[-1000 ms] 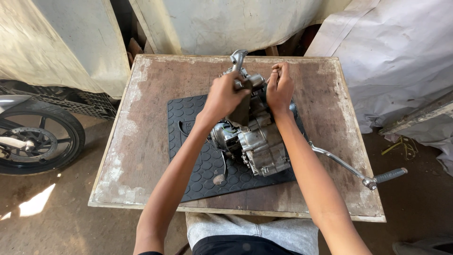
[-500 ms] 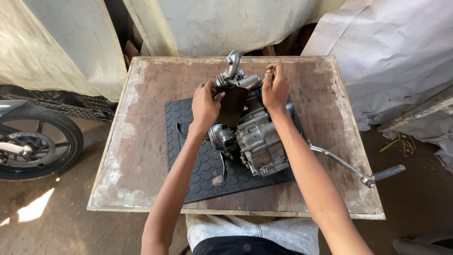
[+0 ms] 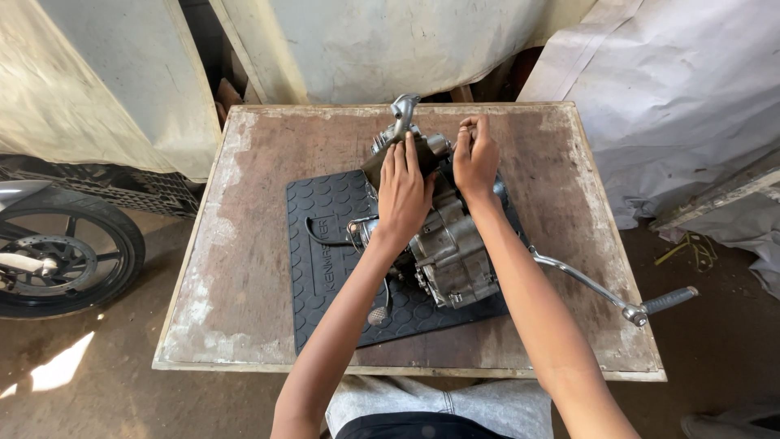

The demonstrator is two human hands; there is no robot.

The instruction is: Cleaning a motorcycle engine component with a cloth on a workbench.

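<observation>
A grey metal motorcycle engine (image 3: 447, 252) lies on a black rubber mat (image 3: 325, 252) on a worn wooden table (image 3: 244, 244). My left hand (image 3: 404, 191) rests flat with its fingers together on the engine's dark top part, just below a silver pipe fitting (image 3: 403, 110). My right hand (image 3: 475, 158) is curled on the upper right side of the engine; what its fingers pinch is too small to tell. A long kick lever (image 3: 617, 297) with a black grip sticks out to the right.
A motorcycle front wheel (image 3: 61, 252) stands on the floor at the left. Pale tarpaulins (image 3: 682, 97) hang behind and to the right of the table. My knees in grey trousers (image 3: 431, 406) are at the table's near edge.
My left hand has slid from the engine's left side onto its top and flattened out. The right hand stays at the upper right. The view has shifted slightly.
</observation>
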